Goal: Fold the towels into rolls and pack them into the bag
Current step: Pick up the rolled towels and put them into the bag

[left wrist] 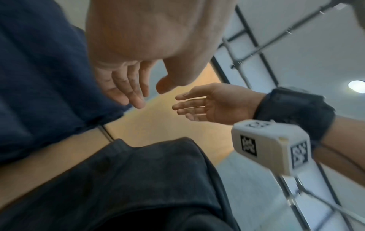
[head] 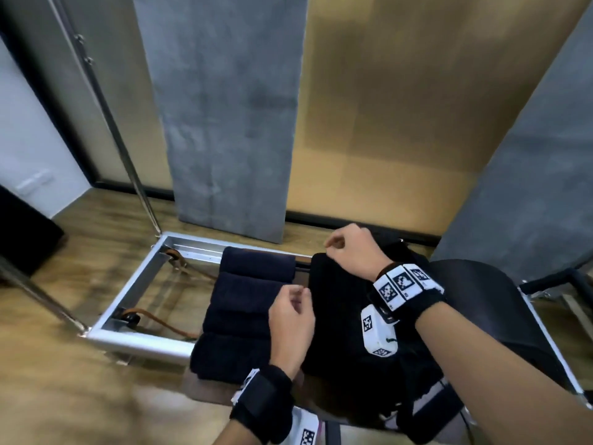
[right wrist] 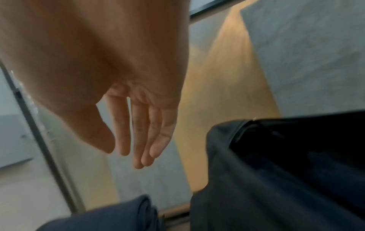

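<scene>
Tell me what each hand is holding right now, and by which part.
Nothing. The left hand and right hand hang empty, fingers loose, above the rolled towels and the bag.

Four rolled towels [head: 247, 313] packed side by side at 9 o'clock of the left hand [head: 290, 329], black bag [head: 346, 316] filling the 3 o'clock side under the right hand [head: 349, 248], narrow gap between them, both hands empty in open air.

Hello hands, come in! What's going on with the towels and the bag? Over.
Left hand and right hand open, holding nothing. Four rolled towels lie beside the bag, none packed yet. Nothing in the way.
</scene>
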Motion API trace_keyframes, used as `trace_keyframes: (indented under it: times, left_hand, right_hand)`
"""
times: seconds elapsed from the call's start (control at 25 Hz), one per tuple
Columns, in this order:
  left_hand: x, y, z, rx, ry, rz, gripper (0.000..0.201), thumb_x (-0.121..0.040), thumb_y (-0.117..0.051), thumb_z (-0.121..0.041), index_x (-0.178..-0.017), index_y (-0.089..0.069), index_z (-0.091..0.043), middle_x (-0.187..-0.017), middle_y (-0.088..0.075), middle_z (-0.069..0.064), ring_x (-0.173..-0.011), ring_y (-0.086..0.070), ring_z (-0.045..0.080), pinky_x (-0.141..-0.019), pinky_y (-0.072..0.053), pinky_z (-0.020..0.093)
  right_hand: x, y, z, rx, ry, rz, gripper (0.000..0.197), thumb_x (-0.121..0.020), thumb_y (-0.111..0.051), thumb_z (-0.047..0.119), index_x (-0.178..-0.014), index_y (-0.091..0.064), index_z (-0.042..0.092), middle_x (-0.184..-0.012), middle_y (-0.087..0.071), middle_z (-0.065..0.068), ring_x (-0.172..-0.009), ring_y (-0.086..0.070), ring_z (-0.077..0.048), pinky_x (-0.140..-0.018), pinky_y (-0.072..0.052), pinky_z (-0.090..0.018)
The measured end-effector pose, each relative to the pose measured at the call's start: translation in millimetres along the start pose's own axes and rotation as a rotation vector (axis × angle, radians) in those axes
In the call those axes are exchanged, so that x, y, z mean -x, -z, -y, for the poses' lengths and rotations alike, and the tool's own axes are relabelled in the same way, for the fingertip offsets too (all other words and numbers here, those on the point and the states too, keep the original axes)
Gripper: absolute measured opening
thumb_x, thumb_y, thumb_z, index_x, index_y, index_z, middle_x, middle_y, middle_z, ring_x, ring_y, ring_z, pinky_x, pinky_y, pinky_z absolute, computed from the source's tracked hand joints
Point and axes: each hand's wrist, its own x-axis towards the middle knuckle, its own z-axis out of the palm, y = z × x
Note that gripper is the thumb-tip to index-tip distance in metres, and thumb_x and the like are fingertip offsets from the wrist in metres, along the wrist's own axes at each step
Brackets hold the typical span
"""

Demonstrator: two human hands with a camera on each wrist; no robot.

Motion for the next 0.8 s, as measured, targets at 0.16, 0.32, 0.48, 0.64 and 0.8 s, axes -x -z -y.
trace_keyframes:
  times: [0.16,0.32,0.48,0.64,0.8]
  left_hand:
    - [-7,42,34,0.211,0.434,-0.106,0.016,-0.107,-0.060,-0.029,-0.112,-0.057,-0.014,-0.097,-0.073,0.005,-0.090,-0.074,0.020,-0.074,-0.056,0.033]
    - [-16,56,44,0.418,0.621,-0.051,0.032,-0.109,-0.057,-0.034,-0.129,-0.039,-0.016,-0.113,-0.063,0.008,-0.103,-0.067,0.018,-0.084,-0.058,0.037]
    - [-25,65,48,0.548,0.641,-0.016,0.038,-0.107,-0.059,-0.039,-0.130,-0.057,-0.008,-0.117,-0.069,0.011,-0.108,-0.069,0.021,-0.085,-0.059,0.037]
    - [-30,67,35,0.716,0.630,-0.065,0.041,-0.100,-0.066,-0.051,-0.119,-0.071,-0.016,-0.104,-0.082,0.008,-0.102,-0.076,0.026,-0.081,-0.060,0.038]
    - [-35,62,6,0.889,0.571,-0.042,0.050,-0.087,-0.080,-0.051,-0.123,-0.075,-0.017,-0.112,-0.081,0.010,-0.106,-0.077,0.028,-0.088,-0.062,0.042]
  right_hand:
    - [3,-75,37,0.148,0.132,0.294,0.041,-0.087,-0.079,0.032,-0.124,-0.072,0.014,-0.114,-0.074,-0.006,-0.111,-0.068,-0.026,-0.095,-0.053,-0.035]
    - [6,-123,45,0.551,0.241,0.323,0.068,-0.081,-0.080,0.055,-0.130,-0.059,0.014,-0.131,-0.061,-0.007,-0.126,-0.054,-0.030,-0.099,-0.051,-0.045]
    - [8,-131,53,0.630,0.326,0.299,0.053,-0.081,-0.076,0.051,-0.116,-0.063,0.013,-0.122,-0.061,-0.006,-0.117,-0.056,-0.029,-0.091,-0.048,-0.043]
    - [16,-108,60,0.428,0.338,0.291,0.046,-0.070,-0.072,0.056,-0.093,-0.064,0.017,-0.100,-0.064,0.001,-0.096,-0.064,-0.026,-0.074,-0.050,-0.038]
    - [28,-72,52,0.268,0.361,0.236,0.056,-0.068,-0.071,0.070,-0.098,-0.060,0.025,-0.102,-0.059,0.009,-0.095,-0.058,-0.017,-0.076,-0.045,-0.037]
